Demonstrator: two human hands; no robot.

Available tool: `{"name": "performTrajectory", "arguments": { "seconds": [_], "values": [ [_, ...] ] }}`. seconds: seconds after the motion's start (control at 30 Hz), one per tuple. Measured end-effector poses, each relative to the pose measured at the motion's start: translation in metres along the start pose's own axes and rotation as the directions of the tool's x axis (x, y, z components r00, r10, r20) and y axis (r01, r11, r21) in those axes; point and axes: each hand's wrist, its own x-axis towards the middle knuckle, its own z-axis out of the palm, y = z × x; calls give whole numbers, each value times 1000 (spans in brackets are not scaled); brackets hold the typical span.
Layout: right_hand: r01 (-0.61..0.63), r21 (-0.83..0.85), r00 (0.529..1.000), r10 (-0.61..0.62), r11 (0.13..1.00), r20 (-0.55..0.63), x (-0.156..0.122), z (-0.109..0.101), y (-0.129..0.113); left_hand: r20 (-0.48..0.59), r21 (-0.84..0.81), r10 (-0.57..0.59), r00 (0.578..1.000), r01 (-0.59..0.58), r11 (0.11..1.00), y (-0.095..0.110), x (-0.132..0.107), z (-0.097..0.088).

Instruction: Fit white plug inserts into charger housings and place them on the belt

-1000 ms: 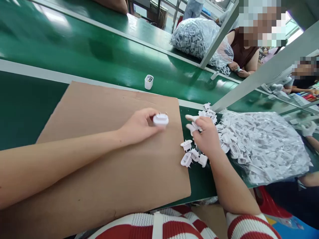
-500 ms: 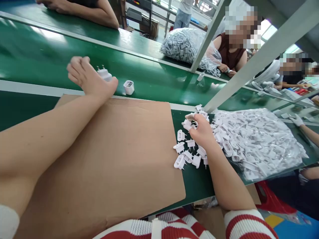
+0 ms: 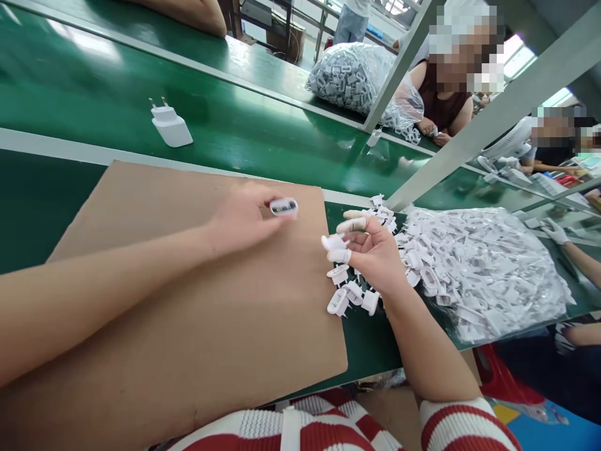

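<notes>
My left hand, blurred by motion, is closed around a white charger housing whose open end shows parts inside. It is above the brown cardboard sheet. Between the thumb and fingers of my right hand is a white plug cover with pins; white finger cots are on some fingertips. Just below that hand lie several loose plug covers at the cardboard's right edge. A white charger with two pins rests on the green belt farther off.
A large clear bag of white plug covers lies at the right. Across the belt sits another bag of white parts, near a person in a dark red top. A slanted metal post crosses the right side.
My left hand has left the charger with pins on the belt and moved right, now holding the housing that stood there. My right hand has lifted a plug cover leftward from the pile.
</notes>
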Motion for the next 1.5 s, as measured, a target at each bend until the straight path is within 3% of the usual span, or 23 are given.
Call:
{"name": "performTrajectory", "arguments": {
  "seconds": [0.13,0.2,0.3,0.37,0.47,0.53,0.6,0.67,0.77,0.83,0.87,0.97,1.07,1.17,1.27,1.37,1.5],
  "values": [
    [83,-257,996,-92,963,-22,-2,2,2,171,-113,119,978,-100,989,26,-43,19],
    [160,-401,984,-176,902,-2,-3,2,2,193,-176,132,972,-98,980,23,-50,27],
    [348,-524,934,-336,777,122,-6,3,1,199,-244,143,970,-93,965,16,-49,31],
    [477,-538,871,-455,696,183,-9,4,0,169,-255,158,973,-111,961,16,-48,29],
    [626,-479,766,-600,616,230,-15,7,0,18,-196,221,975,-214,957,23,-54,21],
    [671,-420,734,-628,611,259,-20,9,0,-54,-131,309,950,-313,941,27,-59,16],
    [689,-354,724,-619,632,305,-24,12,0,-54,-94,394,917,-398,913,28,-62,14],
    [676,-311,737,-607,668,298,-27,16,2,-53,-69,422,905,-425,903,26,-64,13],
    [515,-302,851,-520,802,71,-30,27,6,-81,-4,345,935,-347,938,25,-64,10],
    [309,-182,947,-320,933,-30,-31,36,8,-60,35,296,953,-295,955,28,-63,6],
    [194,-98,980,-197,976,-21,-31,39,9,-29,43,295,955,-294,955,30,-63,5],
    [-46,59,998,44,997,36,-29,43,9,38,39,334,942,-336,941,35,-65,5],
    [34,-6,994,-34,999,-104,-23,35,5,-23,14,318,948,-318,948,32,-64,13],
    [197,-299,949,-258,934,-179,-18,25,2,49,-81,246,968,-241,967,23,-59,21],
    [338,-568,918,-397,751,21,-17,23,2,189,-222,222,957,-178,959,14,-50,27],
    [475,-611,872,-435,634,226,-16,28,5,196,-321,246,949,-175,931,12,-45,30],
    [490,-668,862,-423,559,278,-11,34,11,178,-355,249,952,-174,918,12,-43,32]
  ]
}}
